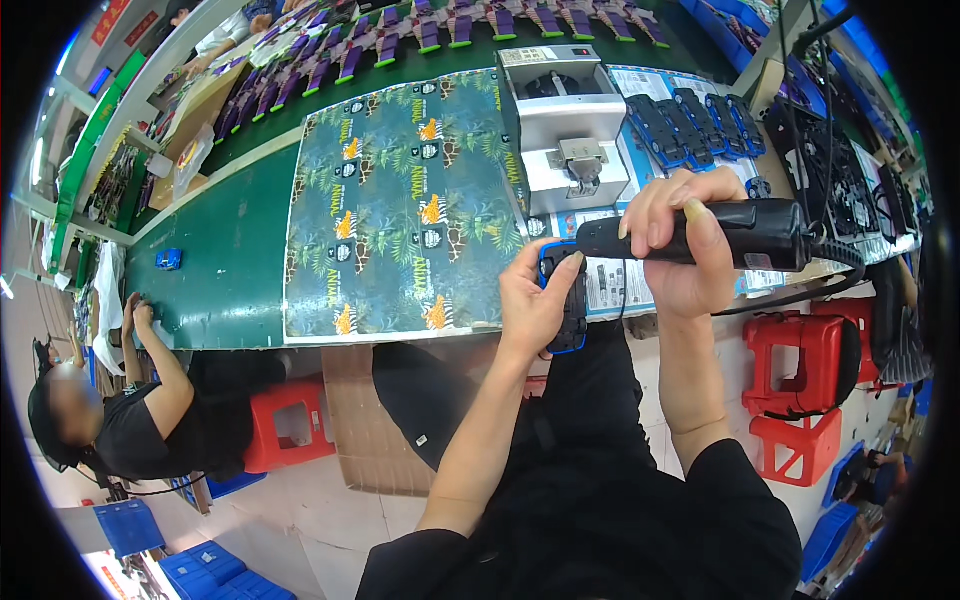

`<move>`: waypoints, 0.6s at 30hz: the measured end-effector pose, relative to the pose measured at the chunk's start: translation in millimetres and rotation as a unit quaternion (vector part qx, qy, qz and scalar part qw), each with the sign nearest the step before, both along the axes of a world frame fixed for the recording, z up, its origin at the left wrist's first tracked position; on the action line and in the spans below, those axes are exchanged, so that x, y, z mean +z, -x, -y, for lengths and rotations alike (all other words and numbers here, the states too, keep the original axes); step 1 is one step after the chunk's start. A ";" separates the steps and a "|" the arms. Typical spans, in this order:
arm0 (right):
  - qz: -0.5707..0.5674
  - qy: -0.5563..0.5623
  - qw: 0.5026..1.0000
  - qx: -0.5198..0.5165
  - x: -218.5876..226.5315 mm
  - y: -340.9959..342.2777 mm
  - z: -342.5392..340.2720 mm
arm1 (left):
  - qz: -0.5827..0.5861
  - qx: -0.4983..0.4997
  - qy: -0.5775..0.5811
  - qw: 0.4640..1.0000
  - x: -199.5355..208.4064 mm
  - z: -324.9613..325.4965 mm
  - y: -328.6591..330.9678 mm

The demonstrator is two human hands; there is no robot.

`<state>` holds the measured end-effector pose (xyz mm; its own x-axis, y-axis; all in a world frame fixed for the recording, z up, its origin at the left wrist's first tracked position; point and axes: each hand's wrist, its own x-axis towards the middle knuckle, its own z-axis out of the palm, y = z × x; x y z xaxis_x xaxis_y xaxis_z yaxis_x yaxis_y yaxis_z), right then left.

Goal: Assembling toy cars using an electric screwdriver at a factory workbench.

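My left hand (532, 308) is closed around a toy car (573, 325) with a blue rim and black underside, at the table's front edge. My right hand (688, 238) grips a black electric screwdriver (768, 222) lying roughly level, its cable trailing off to the right. The driver's front end points left and meets the upper end of the toy car; the tip itself is hidden near my left thumb. Just beyond my hands stands a grey metal screw feeder (565, 125). To its right lie several black-and-blue toy car bodies (668, 132) in a row.
A sheet with animal print (400, 220) covers the green tabletop (225, 290) on the left. Farther left are a small blue car (168, 259) and a seated co-worker (130, 410). Purple-and-green items (350, 60) line the back. Red stools (790, 360) stand at right.
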<state>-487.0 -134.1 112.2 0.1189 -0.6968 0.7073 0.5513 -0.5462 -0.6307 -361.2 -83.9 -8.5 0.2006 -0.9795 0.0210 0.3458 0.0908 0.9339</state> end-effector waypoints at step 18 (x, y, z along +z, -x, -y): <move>-0.019 -0.027 0.999 -0.011 -0.8 3.7 -14.4 | 0.010 0.002 -0.025 1.000 3.3 -2.8 -0.2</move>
<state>-490.7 -119.7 111.4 0.1289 -0.7364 0.6642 0.5138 -0.5232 -0.6798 -361.0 -81.0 -5.2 0.2039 -0.9787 -0.0235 0.3274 0.0455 0.9438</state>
